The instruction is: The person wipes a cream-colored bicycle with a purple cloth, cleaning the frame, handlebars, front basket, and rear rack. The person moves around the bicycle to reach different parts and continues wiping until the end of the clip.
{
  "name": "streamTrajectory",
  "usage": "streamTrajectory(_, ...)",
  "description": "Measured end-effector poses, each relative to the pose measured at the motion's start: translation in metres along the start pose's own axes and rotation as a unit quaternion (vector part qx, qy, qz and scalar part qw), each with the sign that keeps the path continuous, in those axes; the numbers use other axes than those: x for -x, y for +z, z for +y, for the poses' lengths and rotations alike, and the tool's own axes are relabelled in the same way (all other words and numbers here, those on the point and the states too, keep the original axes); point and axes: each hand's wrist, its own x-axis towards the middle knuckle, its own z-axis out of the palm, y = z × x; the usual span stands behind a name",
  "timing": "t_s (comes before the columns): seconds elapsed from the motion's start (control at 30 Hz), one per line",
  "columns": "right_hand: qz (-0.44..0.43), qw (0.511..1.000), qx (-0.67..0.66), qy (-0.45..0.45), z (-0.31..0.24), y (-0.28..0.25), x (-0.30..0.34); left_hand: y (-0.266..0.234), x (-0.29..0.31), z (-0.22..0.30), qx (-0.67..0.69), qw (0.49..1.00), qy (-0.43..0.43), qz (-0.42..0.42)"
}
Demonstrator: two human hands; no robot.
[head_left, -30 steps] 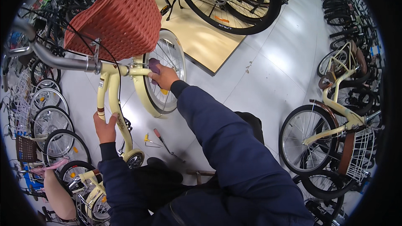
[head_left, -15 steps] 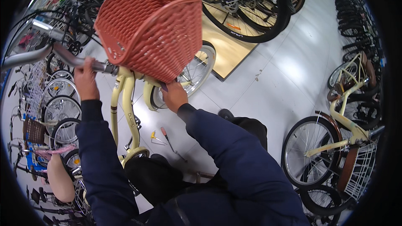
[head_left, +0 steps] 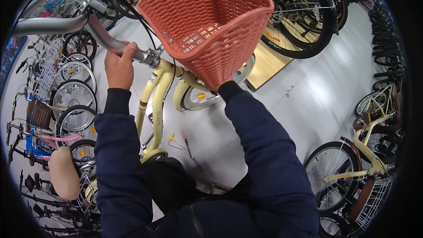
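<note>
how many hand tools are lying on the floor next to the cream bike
2: a yellow-handled tool beside the cream bike frame, and a red-handled screwdriver just right of it. More may be hidden behind the person's arms.

A bicycle shop: rows of parked bicycles (head_left: 70,92) crowd the floor (head_left: 317,88).

Pale grey glossy floor (head_left: 317,83), light reflected off it. A tan wooden platform (head_left: 266,64) is set on the floor; a large black bicycle wheel (head_left: 304,26) is stood on the platform. Rows of parked bicycles (head_left: 70,88) are lined up left of the platform, more (head_left: 365,163) right of it. Small tools (head_left: 187,143) are laid on the floor below the platform.
</note>
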Motion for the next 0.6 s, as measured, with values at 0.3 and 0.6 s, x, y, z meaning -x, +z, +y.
streamTrajectory(0.3,0.007,0.993,0.080,0.088,0.007,0.028,0.004,0.003,0.000,-0.002,-0.011,1.000,0.002,0.025)
streamTrajectory(0.6,-0.035,0.979,0.183,0.081,0.053,0.018,-0.006,0.007,0.002,-0.002,-0.031,0.999,0.009,0.036)
